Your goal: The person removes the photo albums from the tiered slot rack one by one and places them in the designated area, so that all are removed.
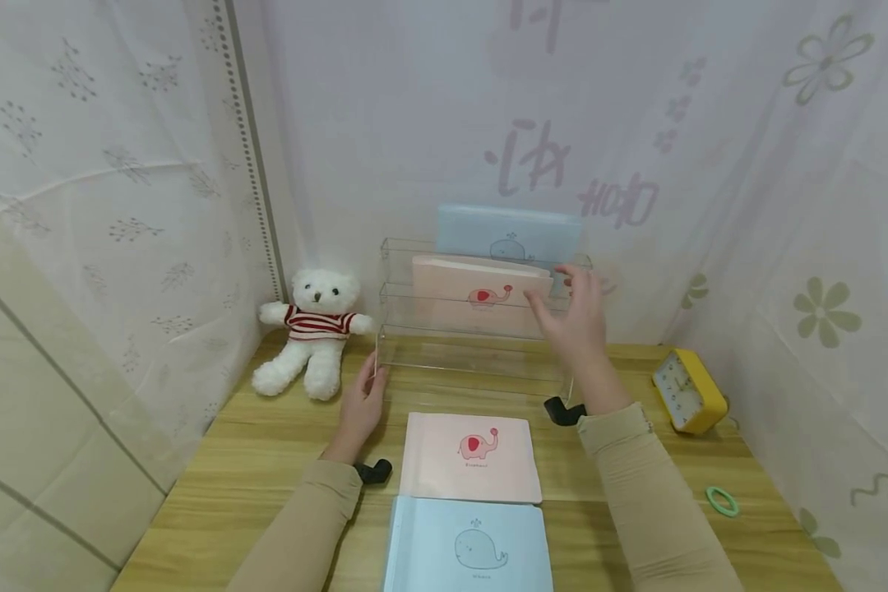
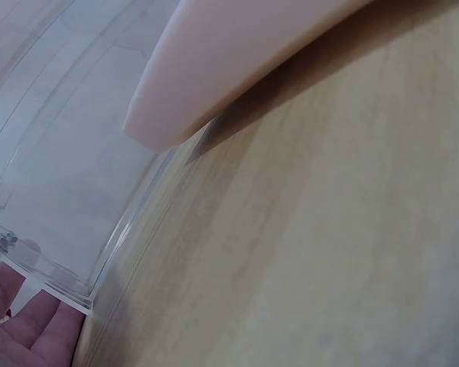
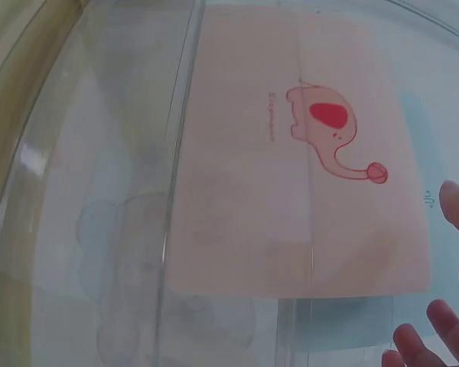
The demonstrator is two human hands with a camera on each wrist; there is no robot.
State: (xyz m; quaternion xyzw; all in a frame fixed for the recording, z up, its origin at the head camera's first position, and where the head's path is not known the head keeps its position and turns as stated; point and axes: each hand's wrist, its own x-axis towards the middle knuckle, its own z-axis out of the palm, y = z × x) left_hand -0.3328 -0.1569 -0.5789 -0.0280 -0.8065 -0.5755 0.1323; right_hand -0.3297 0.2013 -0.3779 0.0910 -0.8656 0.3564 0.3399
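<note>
A clear tiered rack (image 1: 474, 358) stands at the back of the table. A pink elephant booklet (image 1: 451, 284) leans in its middle tier, with a blue whale booklet (image 1: 488, 226) upright in the tier behind. At the pink booklet's upper right corner is my right hand (image 1: 580, 316). Its thumb and fingers are spread; the right wrist view shows them apart from the pink cover (image 3: 237, 153). My left hand (image 1: 361, 407) touches the rack's lower left end, fingers (image 2: 42, 321) against the clear side panel. Nearer me lie another pink elephant booklet (image 1: 444, 460) and a blue whale booklet (image 1: 429, 543).
A white teddy bear (image 1: 318, 325) in a striped top sits left of the rack. On the right stand a yellow alarm clock (image 1: 699, 395) and a green ring (image 1: 722, 501). Printed curtains (image 1: 385, 123) hang close behind and on both sides.
</note>
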